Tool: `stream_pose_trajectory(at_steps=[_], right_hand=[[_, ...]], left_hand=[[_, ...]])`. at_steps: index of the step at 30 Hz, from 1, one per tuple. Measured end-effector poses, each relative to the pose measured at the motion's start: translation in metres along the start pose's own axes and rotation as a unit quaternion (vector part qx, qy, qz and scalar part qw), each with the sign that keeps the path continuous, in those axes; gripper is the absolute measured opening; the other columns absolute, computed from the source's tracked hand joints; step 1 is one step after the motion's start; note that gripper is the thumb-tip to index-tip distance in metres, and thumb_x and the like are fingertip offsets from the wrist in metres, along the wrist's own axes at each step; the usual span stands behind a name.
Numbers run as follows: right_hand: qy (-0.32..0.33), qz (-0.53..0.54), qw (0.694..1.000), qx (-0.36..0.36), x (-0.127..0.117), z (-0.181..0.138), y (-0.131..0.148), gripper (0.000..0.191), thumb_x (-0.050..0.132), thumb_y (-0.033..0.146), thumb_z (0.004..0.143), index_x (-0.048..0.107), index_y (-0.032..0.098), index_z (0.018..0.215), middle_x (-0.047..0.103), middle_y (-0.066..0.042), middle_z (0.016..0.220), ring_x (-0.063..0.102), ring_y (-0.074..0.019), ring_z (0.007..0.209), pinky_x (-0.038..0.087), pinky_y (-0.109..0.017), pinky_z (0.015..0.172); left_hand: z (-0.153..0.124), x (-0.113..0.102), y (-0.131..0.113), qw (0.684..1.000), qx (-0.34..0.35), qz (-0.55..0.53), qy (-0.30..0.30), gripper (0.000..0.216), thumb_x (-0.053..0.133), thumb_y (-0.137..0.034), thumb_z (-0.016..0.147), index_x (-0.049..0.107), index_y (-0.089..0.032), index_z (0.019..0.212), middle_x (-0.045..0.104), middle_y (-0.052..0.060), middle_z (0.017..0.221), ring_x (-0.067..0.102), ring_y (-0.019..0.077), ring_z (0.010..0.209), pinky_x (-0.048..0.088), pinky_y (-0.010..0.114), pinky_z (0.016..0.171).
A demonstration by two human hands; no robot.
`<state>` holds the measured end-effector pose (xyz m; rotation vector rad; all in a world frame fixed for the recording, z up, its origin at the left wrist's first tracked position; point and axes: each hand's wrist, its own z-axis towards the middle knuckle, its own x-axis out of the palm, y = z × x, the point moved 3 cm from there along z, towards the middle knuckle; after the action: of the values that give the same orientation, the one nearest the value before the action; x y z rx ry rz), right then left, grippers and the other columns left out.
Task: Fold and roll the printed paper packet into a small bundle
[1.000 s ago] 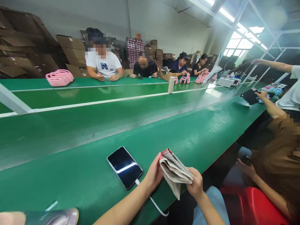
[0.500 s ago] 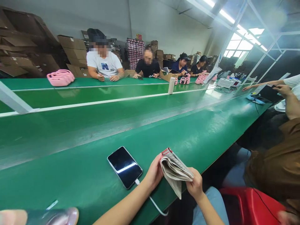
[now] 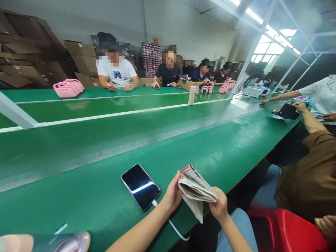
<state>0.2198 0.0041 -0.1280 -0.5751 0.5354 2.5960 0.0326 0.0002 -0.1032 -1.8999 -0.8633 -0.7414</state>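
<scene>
1. While both my hands grip it, the folded newspaper [image 3: 195, 190] sits above the near edge of the green table [image 3: 223, 147].
2. My left hand [image 3: 172, 194] closes on its left side, thumb along the fold.
3. My right hand [image 3: 219, 206] clamps its right corner.
4. A dark phone [image 3: 140, 186] lies just left, its white cable [image 3: 175, 229] trailing off the edge.

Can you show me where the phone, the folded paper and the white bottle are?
phone [image 3: 140, 186], head view, middle of its dark screen
folded paper [image 3: 195, 190], head view, top fold
white bottle [image 3: 192, 95], head view, its side

phone [image 3: 140, 186] on table [image 3: 78, 196], left of newspaper [image 3: 195, 190]
</scene>
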Motion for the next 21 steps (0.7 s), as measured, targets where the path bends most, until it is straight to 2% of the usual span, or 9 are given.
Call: stream_pose_trajectory(at_steps=[3, 8, 15, 21], right_hand=[[-0.001, -0.001, 1.0, 0.002, 0.0, -0.0009, -0.0005, 0.022, 0.041, 0.028, 0.103, 0.06, 0.017, 0.102, 0.068, -0.008, 0.083, 0.066, -0.0175, 0.074, 0.053, -0.028, 0.062], [0.003, -0.006, 1.0, -0.001, -0.0006, -0.0029, -0.0012, 0.021, 0.044, 0.026, 0.1, 0.062, 0.017, 0.104, 0.068, -0.009, 0.083, 0.067, -0.0197, 0.074, 0.053, -0.03, 0.062], [0.004, -0.009, 1.0, -0.003, -0.0013, 0.0003, 0.0007, 0.019, 0.045, 0.023, 0.098, 0.062, 0.017, 0.104, 0.068, -0.009, 0.082, 0.067, -0.0196, 0.072, 0.053, -0.03, 0.06], [0.011, -0.007, 1.0, 0.0, -0.0017, 0.0047, 0.0027, 0.018, 0.044, 0.02, 0.098, 0.062, 0.017, 0.102, 0.068, -0.008, 0.083, 0.067, -0.0181, 0.071, 0.052, -0.028, 0.059]], left_hand=[[-0.0057, 0.0028, 0.0006, 1.0, -0.018, 0.001, 0.0, 0.07, 0.09, -0.058, 0.045, 0.066, -0.01, 0.089, 0.07, 0.009, 0.086, 0.065, 0.0199, 0.078, 0.051, 0.032, 0.08], [-0.0068, 0.0033, 0.0022, 0.999, 0.02, 0.012, -0.025, 0.065, 0.093, -0.048, 0.049, 0.06, -0.015, 0.095, 0.07, 0.004, 0.085, 0.064, 0.0161, 0.073, 0.05, 0.031, 0.08], [-0.004, 0.0065, 0.0007, 0.998, 0.038, 0.022, -0.035, 0.072, 0.093, -0.047, 0.046, 0.056, -0.014, 0.099, 0.07, 0.004, 0.083, 0.063, 0.0145, 0.066, 0.051, 0.029, 0.075], [-0.005, 0.0058, 0.0007, 0.999, 0.026, 0.023, -0.028, 0.069, 0.093, -0.041, 0.047, 0.057, -0.013, 0.098, 0.071, 0.008, 0.087, 0.065, 0.0175, 0.074, 0.052, 0.031, 0.078]])
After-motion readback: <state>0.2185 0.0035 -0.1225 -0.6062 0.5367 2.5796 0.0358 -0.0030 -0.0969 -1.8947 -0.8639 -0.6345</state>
